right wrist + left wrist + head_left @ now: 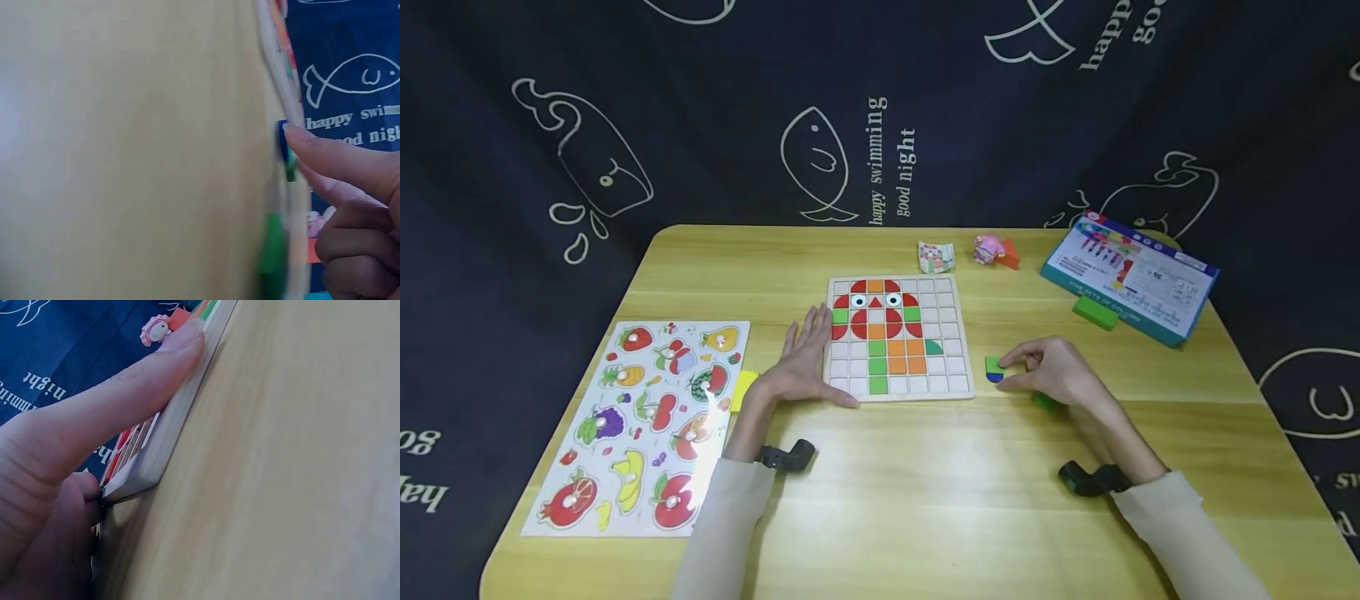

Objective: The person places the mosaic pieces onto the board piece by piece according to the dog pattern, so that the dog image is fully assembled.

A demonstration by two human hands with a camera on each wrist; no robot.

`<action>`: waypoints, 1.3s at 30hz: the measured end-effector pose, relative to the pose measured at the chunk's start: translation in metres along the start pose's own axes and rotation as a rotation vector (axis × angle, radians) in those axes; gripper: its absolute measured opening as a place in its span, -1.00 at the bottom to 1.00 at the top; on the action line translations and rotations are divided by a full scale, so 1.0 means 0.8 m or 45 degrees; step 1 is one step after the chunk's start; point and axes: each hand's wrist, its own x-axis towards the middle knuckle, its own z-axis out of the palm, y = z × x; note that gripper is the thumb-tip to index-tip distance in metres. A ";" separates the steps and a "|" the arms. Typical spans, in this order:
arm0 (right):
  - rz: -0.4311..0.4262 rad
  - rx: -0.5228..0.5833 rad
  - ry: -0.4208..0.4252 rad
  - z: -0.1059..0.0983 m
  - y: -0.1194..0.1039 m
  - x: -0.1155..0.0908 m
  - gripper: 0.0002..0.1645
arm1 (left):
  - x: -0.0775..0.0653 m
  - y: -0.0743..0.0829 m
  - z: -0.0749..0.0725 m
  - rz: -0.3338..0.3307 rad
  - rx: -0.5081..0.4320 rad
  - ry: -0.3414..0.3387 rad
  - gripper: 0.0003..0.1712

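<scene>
A square wooden grid board (951, 333) lies at the table's middle, with red, orange, green and white tiles forming a figure with two eyes. My left hand (801, 362) rests spread along its left side, the thumb (125, 394) straight against the near edge. To the right of the board, my right hand (1052, 371) pinches a small green and blue block (995, 367) between thumb and index finger. In the right wrist view the block's blue face (283, 140) shows at the thumb tip. Another green block (1045, 402) sits under the right hand, partly hidden.
A fruit puzzle board (681, 358) lies at left, with a yellow block (743, 390) at its edge. Behind the grid board are a patterned card (936, 257), a pink figurine (988, 249) and an orange-red block (1010, 254). A box (1135, 275) and a green block (1096, 312) lie back right.
</scene>
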 end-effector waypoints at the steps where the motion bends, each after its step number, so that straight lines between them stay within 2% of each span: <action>1: -0.016 0.012 0.009 0.003 0.003 -0.002 -0.66 | 0.000 -0.001 0.000 0.001 -0.001 0.002 0.78; 8: -0.094 0.092 -0.017 0.019 0.003 0.000 -0.84 | 0.000 -0.002 0.003 0.010 0.017 0.007 0.78; 13: -0.121 0.021 -0.022 0.007 -0.008 0.011 -0.87 | -0.001 -0.002 0.002 0.007 0.004 0.007 0.77; 15: -0.174 -0.006 -0.030 0.002 -0.018 0.023 -0.87 | -0.002 -0.002 0.001 0.003 0.001 0.006 0.78; 19: -0.359 -0.036 -0.149 -0.003 -0.040 0.056 -0.87 | -0.001 -0.002 0.000 0.014 -0.010 0.015 0.77; 22: -0.436 -0.056 -0.290 -0.003 -0.048 0.077 -0.88 | 0.000 -0.001 -0.001 0.026 -0.010 0.015 0.77; 27: -0.428 -0.058 -0.450 -0.005 -0.047 0.101 -0.84 | 0.001 0.000 -0.002 0.020 0.004 0.005 0.77; 39: -0.381 0.072 -0.636 -0.006 -0.040 0.126 -0.78 | 0.001 -0.001 -0.001 0.002 0.000 0.004 0.78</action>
